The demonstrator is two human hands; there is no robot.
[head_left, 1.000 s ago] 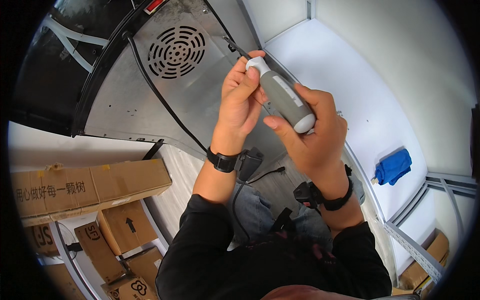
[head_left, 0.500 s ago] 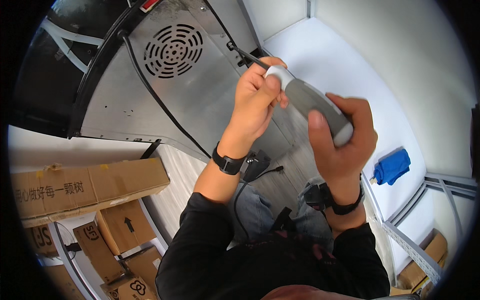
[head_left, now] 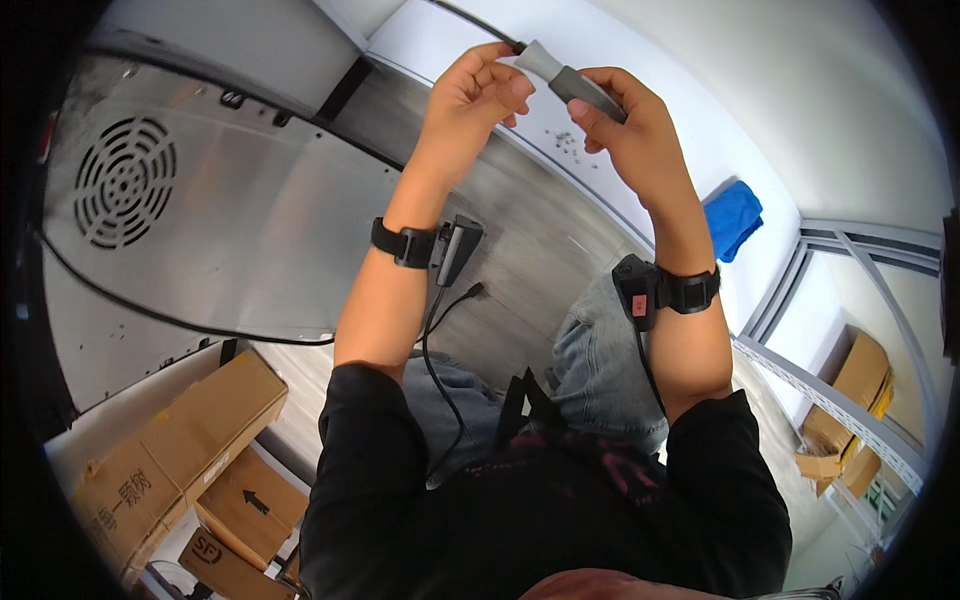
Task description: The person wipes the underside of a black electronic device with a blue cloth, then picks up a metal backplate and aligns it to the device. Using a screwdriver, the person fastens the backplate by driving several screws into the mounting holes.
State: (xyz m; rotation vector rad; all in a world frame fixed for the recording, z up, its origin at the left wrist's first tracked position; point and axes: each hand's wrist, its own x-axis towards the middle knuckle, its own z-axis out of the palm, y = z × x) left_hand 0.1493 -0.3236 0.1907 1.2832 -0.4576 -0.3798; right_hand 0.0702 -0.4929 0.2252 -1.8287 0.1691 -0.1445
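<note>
A screwdriver (head_left: 588, 93) with a thick two-tone grey handle and long dark shaft slants toward the upper left, its tip beyond the frame edge. My right hand (head_left: 640, 130) is wrapped round the handle, thumb in front. Beside the light grey collar is my left hand (head_left: 465, 110), its fingers loosely bent and its thumb off the tool. The index fingertip of that hand meets the neck of the screwdriver. Below the handle, several small screws (head_left: 568, 146) lie scattered on a white shelf (head_left: 690, 125).
A metal panel (head_left: 270, 210) with a round slotted vent and a black cable (head_left: 150, 318) fills the left side. Cardboard boxes (head_left: 190, 430) are stacked at lower left. A blue cloth (head_left: 735, 220) lies on the shelf at right, near a metal frame (head_left: 780, 360).
Both hands and the screwdriver have moved up, away from the metal panel's edge toward the white shelf. My left thumb has come off the collar. The view has swung right.
</note>
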